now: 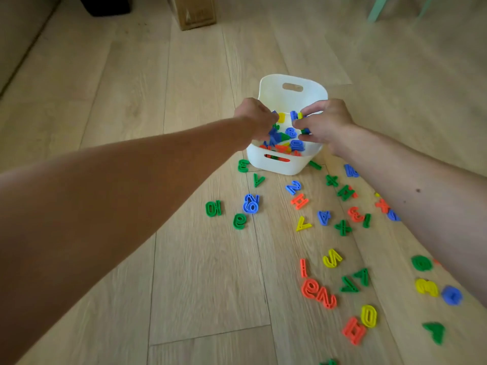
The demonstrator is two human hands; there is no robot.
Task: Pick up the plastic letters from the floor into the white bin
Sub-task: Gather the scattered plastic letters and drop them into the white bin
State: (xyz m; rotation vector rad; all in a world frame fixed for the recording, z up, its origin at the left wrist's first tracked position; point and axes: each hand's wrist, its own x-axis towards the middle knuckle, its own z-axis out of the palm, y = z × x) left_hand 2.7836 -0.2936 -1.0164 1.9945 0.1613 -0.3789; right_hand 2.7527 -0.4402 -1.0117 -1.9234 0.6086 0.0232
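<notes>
The white bin [286,97] stands on the wooden floor with a heap of coloured letters [286,142] inside. Both my hands are over its opening. My left hand [254,115] grips several pieces, a yellow one [281,117] showing at its fingertips. My right hand [325,122] grips blue, yellow and green pieces [296,115]. Many plastic letters and numbers lie scattered on the floor in front and to the right of the bin, among them a green piece [213,208], a yellow V [303,224] and an orange H [353,330].
A cardboard box [193,11] and a dark object [105,5] stand at the far end of the floor. Pale green chair legs [376,9] show at the top right. A wall or skirting runs along the left edge.
</notes>
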